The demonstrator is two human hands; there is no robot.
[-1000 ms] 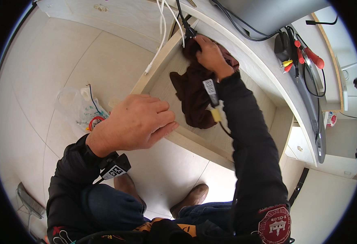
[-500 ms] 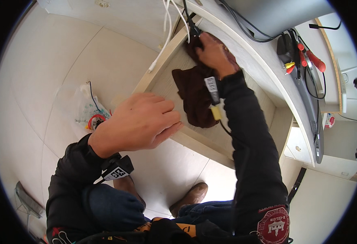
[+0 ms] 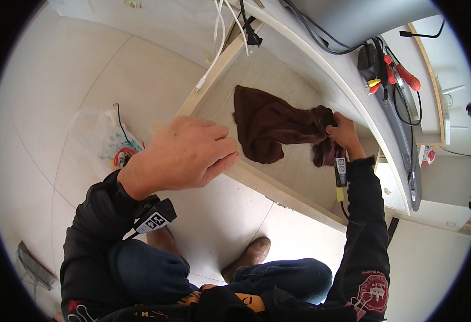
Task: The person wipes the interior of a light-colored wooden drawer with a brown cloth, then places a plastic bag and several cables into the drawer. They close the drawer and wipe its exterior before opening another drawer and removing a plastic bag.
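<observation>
A dark brown cloth [image 3: 270,126] lies crumpled across the bottom of a pale wooden drawer [image 3: 297,204]. My right hand [image 3: 345,133] is closed on the bunched right end of the cloth, inside the drawer's right part. My left hand [image 3: 184,154] is at the left corner of the drawer's near edge, back of the hand up, with its fingers curled. Its fingertips and palm are turned away, so whatever it may hold is hidden.
White cables [image 3: 218,45] and a black plug [image 3: 254,37] hang over the drawer's far left corner. Red-handled tools [image 3: 407,78] and a black adapter [image 3: 368,61] lie on the desktop above. A clear plastic bag [image 3: 104,137] with wires sits on the floor at left.
My right hand has moved from the drawer's far left to its right side, drawing the cloth's end along and spreading it out. My left hand has stayed nearly still.
</observation>
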